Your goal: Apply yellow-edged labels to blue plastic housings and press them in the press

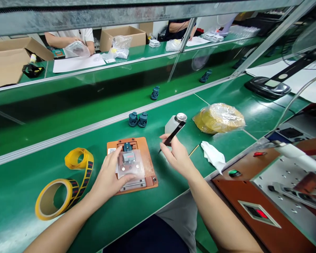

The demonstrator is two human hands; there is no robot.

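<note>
My left hand (109, 174) grips a clear plastic plate (137, 168) by its left side, with the thumb along the near edge. This plate lies over an orange fixture (150, 158) on the green bench. A dark teal part (127, 147) sits in the fixture at the plate's far edge, close to my fingertips. Between the thumb and fingers of my right hand (177, 156) is a pair of black tweezers (175, 133), held just right of the fixture. Their tip points down to the left. Beyond the fixture stand two more teal parts (138, 119).
Left of the fixture lies a yellow label roll (52, 198). A white pump bottle (171, 124), a bagged yellow roll (218, 117) and a white cloth (213, 154) are on the right. A machine (255, 211) borders the right side. Two people work across the conveyor (94, 91).
</note>
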